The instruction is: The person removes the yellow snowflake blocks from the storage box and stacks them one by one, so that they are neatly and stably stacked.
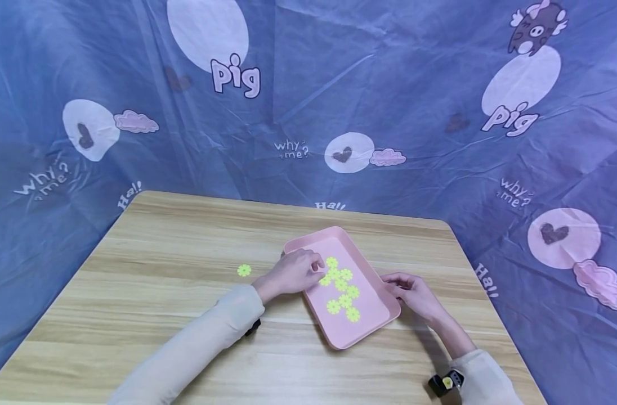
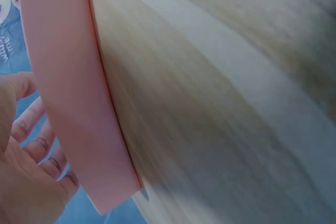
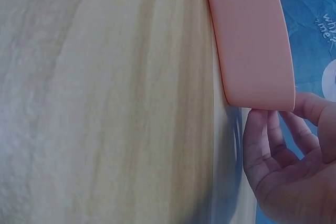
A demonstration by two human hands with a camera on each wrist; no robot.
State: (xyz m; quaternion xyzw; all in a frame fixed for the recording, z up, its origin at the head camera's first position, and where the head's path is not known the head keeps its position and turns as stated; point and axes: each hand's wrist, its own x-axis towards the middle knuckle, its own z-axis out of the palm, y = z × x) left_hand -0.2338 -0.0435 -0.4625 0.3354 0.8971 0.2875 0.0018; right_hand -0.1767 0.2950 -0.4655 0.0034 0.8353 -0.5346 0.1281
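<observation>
A pink rectangular tray (image 1: 371,315) sits at an angle on the wooden table. On its floor lies a cluster of several yellow-green flower-shaped pieces (image 1: 342,284). My left hand (image 1: 294,271) reaches over the tray's left wall, fingers loosely bent, thumb and index finger apart beside the cluster. In the left wrist view the tray wall (image 2: 73,93) partly hides that left hand (image 2: 31,166). At the tray's right end, my right hand (image 1: 415,295) grips the rim, thumb over the edge and fingers against the outside, as the right wrist view also shows.
One more flower piece (image 1: 244,270) lies alone on the table (image 1: 187,337), left of the tray. Blue printed cloth (image 1: 308,101) hangs behind the table and along its sides. A dark wrist device (image 1: 446,383) is strapped by the right sleeve.
</observation>
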